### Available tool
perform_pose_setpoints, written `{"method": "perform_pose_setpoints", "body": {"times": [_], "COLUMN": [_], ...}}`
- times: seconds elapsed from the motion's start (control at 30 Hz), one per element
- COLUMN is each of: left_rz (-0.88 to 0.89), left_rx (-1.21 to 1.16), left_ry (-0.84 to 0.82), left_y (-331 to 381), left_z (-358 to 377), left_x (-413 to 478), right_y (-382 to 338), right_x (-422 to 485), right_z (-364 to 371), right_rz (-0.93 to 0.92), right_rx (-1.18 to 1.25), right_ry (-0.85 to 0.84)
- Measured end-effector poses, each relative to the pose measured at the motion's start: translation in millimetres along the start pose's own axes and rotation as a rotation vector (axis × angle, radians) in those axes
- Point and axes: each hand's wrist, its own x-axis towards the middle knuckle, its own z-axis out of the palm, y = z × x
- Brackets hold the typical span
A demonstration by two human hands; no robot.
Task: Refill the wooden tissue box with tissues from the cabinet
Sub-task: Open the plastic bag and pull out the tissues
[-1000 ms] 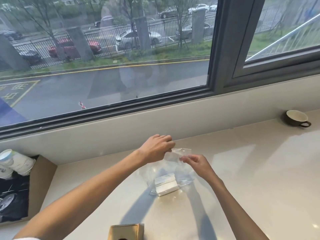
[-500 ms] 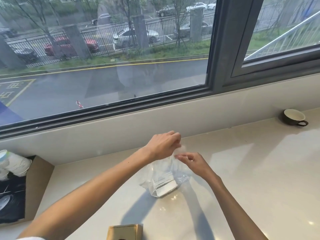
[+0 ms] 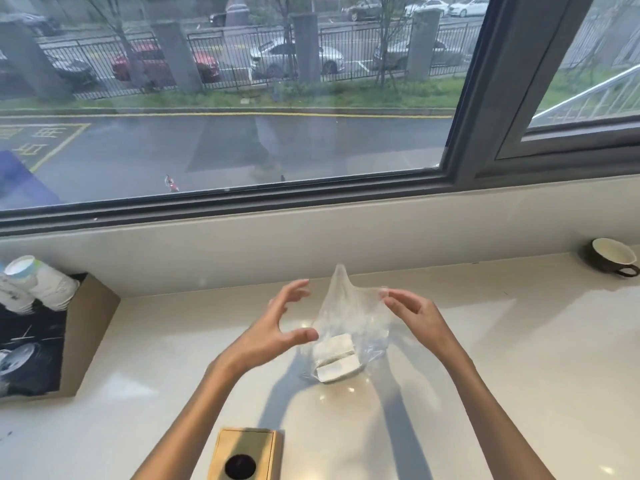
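Head view: wooden tissue box (image 3: 246,453) hole faces up.

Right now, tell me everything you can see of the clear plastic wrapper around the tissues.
The clear plastic wrapper is thin, see-through, crinkled film, standing loosely on the pale countertop. Its top is pulled up into a stretched peak. White folded tissues sit in its bottom, seemingly as two stacks. The right hand pinches its upper right edge with the fingers. The left hand is spread open beside it; whether the thumb touches the film is unclear. The wooden tissue box stands apart, nearer the camera.
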Motion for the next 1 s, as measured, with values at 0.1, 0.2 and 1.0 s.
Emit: {"method": "perform_pose_setpoints", "body": {"times": [0.1,0.2,1.0], "left_rz": [-0.063,-0.052,0.060], "left_rx": [0.118,0.167,0.070], "left_ry": [0.156,0.255,0.408], "left_y": [-32,-40,-24], "left_z": [15,21,-2], "left_x": [-18,-12,25], "right_y": [-10,-19,-69], "right_x": [2,5,-14], "right_z": [-3,-1,24], "right_rz": [-0.033,-0.036,-0.585], "right_rx": [-0.031,-0.070,-0.508], "right_ry": [0.022,0.018,0.374]}}
